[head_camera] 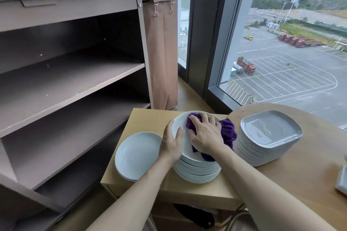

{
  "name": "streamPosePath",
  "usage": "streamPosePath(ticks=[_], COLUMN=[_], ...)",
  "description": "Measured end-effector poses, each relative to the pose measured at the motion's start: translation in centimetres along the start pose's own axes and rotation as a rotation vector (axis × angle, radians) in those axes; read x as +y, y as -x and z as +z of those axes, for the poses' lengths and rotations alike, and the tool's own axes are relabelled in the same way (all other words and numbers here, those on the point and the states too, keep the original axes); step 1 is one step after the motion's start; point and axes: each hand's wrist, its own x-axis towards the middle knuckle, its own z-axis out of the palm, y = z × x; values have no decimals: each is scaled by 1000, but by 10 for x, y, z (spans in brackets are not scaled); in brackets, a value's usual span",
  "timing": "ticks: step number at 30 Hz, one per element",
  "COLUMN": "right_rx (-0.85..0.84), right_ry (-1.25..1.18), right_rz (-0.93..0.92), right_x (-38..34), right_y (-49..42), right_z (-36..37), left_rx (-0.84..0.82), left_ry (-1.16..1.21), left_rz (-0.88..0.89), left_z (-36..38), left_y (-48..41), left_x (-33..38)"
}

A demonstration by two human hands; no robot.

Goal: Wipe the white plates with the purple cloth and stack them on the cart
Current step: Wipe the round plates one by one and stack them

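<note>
A tall stack of round white plates (197,170) stands on a small wooden table (146,120). My left hand (171,143) grips the left rim of the top plate (179,124), thumb on its face. My right hand (205,135) presses the purple cloth (228,131) flat onto that plate, and the cloth spills over its right edge. A short stack of round white plates (138,153) lies to the left on the same table. The brown cart (71,73) stands to the left with bare shelves.
A stack of grey squarish plates (268,137) sits on a round wooden table (309,165) at the right. A brown fabric bag (161,48) hangs on the cart's right end. A large window (291,43) lies behind. A grey object (341,182) pokes in at the right edge.
</note>
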Motion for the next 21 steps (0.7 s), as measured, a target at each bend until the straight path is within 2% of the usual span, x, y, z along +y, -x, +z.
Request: streamPosePath(ticks=[7, 11, 14, 17, 21], right_rx=[-134, -269, -306, -283, -211], right_ry=[-213, -233, -240, -177, 23], right_rz=[-124, -184, -188, -145, -59], right_x=[-23, -15, -6, 6, 21], right_y=[10, 24, 37, 49, 54], right_z=[-7, -21, -30, -38, -46], left_rx=[15, -11, -19, -56, -101], left_ry=[-8, -49, -89, -132, -163], left_rz=[-5, -21, -12, 2, 25], left_z=[-3, -6, -7, -11, -14], left_y=[3, 4, 6, 7, 8], left_x=[6, 8, 8, 6, 4])
